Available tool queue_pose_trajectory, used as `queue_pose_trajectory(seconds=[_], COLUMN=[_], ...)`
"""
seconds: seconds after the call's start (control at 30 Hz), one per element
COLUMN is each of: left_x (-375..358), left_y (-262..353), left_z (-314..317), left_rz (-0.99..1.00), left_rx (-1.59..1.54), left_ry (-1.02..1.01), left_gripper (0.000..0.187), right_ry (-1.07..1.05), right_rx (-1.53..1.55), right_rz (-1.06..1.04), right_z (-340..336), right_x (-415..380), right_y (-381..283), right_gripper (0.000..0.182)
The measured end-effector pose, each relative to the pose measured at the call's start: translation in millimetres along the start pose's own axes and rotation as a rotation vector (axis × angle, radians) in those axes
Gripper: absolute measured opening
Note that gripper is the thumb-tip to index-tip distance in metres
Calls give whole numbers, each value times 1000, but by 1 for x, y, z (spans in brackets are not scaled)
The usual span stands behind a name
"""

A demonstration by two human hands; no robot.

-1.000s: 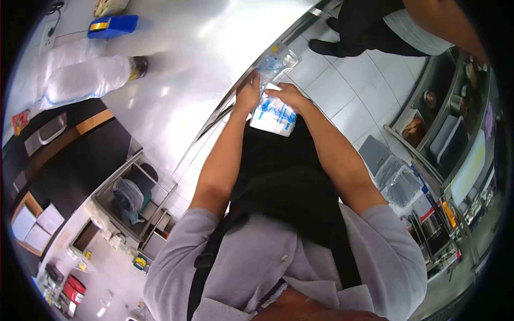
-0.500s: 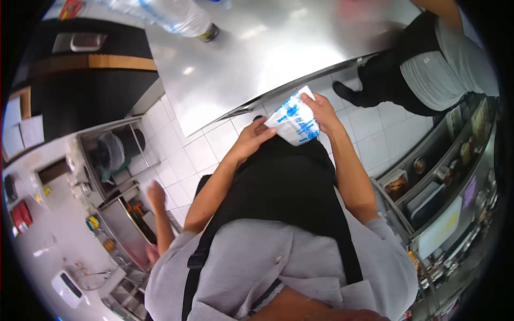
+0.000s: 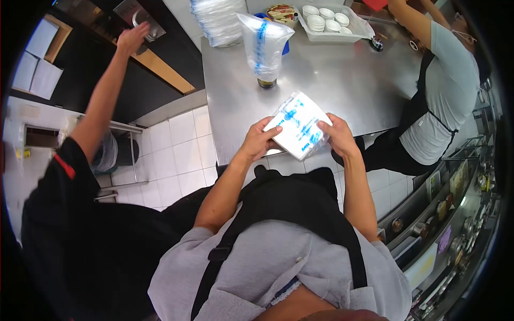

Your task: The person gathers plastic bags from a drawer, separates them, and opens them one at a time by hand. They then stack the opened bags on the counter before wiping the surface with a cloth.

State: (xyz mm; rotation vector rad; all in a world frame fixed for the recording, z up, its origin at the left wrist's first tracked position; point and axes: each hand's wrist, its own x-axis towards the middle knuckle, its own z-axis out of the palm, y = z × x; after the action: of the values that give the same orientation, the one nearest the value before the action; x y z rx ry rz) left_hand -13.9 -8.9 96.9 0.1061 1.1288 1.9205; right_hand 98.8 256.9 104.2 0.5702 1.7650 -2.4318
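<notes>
A flat white packet with blue print [image 3: 301, 127], wrapped in clear plastic, is held in front of my apron by the near edge of the steel table. It looks like a pack of paper napkins, though I cannot read the label. My left hand [image 3: 259, 141] pinches its left side, thumb on top. On the opposite side my right hand [image 3: 339, 137] grips the edge, with its thumb also on the upper face. The fingers underneath are partly hidden by the packet.
On the steel table [image 3: 230, 107] stand a clear plastic bag [image 3: 263, 51], stacked plastic-wrapped goods [image 3: 217, 21] and a white tray [image 3: 334, 37] of small white bowls. A person in black [image 3: 69, 214] reaches forward at my left. Another person [image 3: 433, 117] stands at the table's right.
My view has shifted toward the table, showing more of its far side. Both hands still hold the packet, now raised and flatter. A person in black has come close on my left, arm extended.
</notes>
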Motion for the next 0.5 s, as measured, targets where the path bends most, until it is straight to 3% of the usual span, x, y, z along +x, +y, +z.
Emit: queue_pose_trajectory(seconds=[0.13,0.27,0.37,0.5], left_x=[20,17,11,15], left_y=[-9,-22,-27,-22], left_z=[-14,-24,-11,4], left_rz=[53,117,156,204], left_rx=[45,-111,-172,-145], left_ry=[116,182,274,350], left_gripper=[32,38,37,43], right_ry=[15,-248,-226,-140], right_rx=[284,120,-46,-25], right_rz=[-62,-47,107,-21], right_z=[7,-26,-53,-52], right_x=[33,66,98,113], right_y=[-17,-20,-15,-14], right_gripper=[31,21,12,7])
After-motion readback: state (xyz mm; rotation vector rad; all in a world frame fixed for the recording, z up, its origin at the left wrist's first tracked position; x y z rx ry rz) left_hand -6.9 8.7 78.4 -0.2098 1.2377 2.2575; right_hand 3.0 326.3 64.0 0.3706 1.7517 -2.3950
